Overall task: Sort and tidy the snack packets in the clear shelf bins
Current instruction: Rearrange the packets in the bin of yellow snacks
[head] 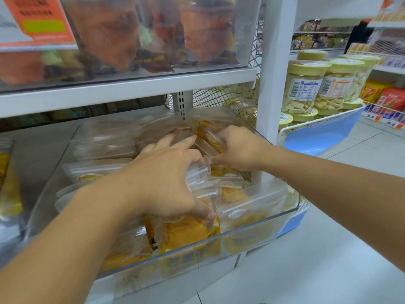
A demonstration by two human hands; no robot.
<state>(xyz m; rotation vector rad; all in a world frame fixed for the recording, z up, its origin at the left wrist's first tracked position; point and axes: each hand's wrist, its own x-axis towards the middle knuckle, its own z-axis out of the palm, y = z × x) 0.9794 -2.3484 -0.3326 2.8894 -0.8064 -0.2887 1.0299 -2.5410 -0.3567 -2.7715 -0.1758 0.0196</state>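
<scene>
Both hands work inside a clear bin (282, 218) on the lower shelf, which is filled with yellow snack packets (190, 229) in clear wrappers. The left hand (166, 183) lies over the middle of the pile, its fingers (184, 142) spread and curled round a bunched stack of clear packet edges (200, 178), thumb pressed down toward the front. The right hand (238, 148) reaches in from the right, fingers closed round an upright packet (213, 140) near the back of the bin. The packets carry small oval logos, but the writing on them is too blurred to read.

The bin's front wall rises only partway, and its right wall stands just beside the white shelf post (269, 84). The shelf board (131, 88) above hangs close over the back of the bin, leaving little room there; the front is open from above. To the left a bare stretch of shelf separates this bin from another holding yellow packets (8, 187).

Above, an upper bin (241, 40) holds orange-brown packets, with an orange label (41, 18) whose print is unreadable. To the right, jars (304, 88) with pale yellow lids bear barcode labels, and price tags (392, 123) read 9.9.
</scene>
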